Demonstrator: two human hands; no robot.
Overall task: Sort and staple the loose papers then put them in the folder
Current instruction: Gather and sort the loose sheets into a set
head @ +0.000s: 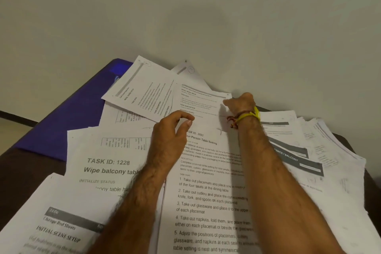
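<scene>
Loose printed papers cover the dark table. A sheet headed "TASK ID: 2692" (208, 187) lies in the middle, between my forearms. My left hand (171, 132) hovers over its top edge, thumb and forefinger curved toward each other with a gap and nothing seen between them. My right hand (240, 102), with a yellow and red wrist thread, reaches to the wall and grips the right corner of a far sheet (198, 99); its fingers are hidden behind the hand. A purple folder (68, 117) lies at the left, partly under papers. No stapler is in view.
A "TASK ID: 1228" sheet (107, 167) and a "Change Bed Sheets" sheet (57, 225) lie at the lower left. A thick fanned pile of papers (321, 150) fills the right side. A plain wall (185, 16) runs right behind the table.
</scene>
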